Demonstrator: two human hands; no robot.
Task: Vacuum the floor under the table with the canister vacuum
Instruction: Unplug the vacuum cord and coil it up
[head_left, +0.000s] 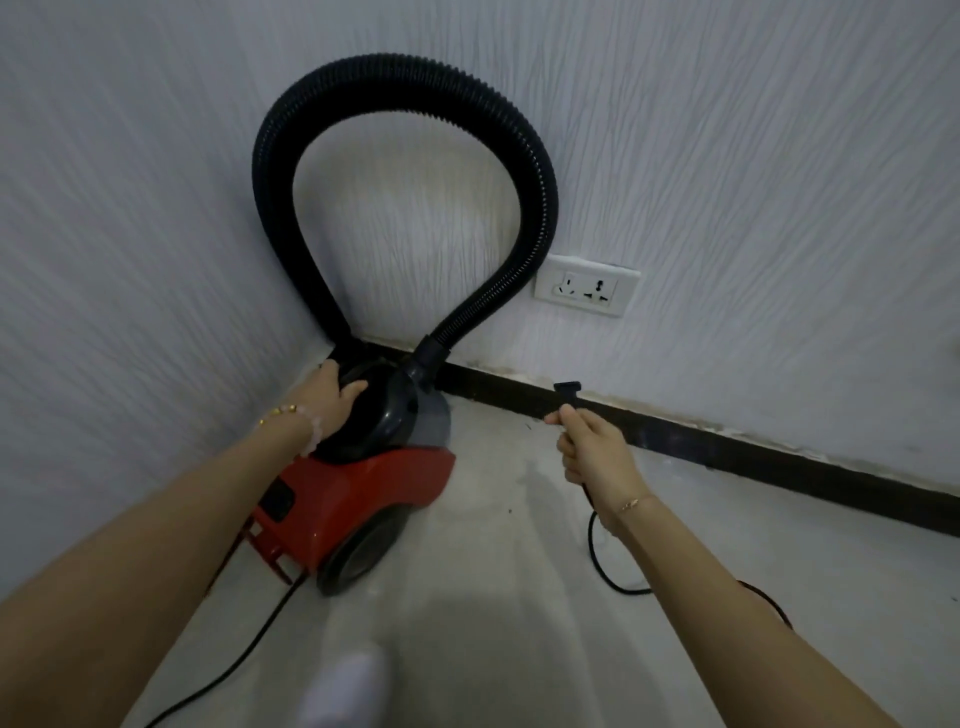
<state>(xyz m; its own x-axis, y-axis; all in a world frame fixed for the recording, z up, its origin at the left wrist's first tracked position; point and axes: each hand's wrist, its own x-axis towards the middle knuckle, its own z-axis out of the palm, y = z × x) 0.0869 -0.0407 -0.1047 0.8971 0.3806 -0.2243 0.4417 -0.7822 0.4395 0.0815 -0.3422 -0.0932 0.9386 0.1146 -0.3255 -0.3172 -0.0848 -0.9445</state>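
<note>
Both forearms were bare, without sleeves. The left wrist wore a gold chain bracelet (278, 411) beside a pale pink beaded bracelet (311, 434); the right wrist wore a thin gold chain bracelet (631, 503).

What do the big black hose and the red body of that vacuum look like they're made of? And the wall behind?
The hose looks like flexible ribbed plastic, matte black: fine rings run its whole loop. The vacuum body seems to be hard moulded plastic, glossy red, with soft highlights on its curves. The wall looks like textured plaster or embossed wallpaper, pale with streaky ridges; which one is unclear.
</note>
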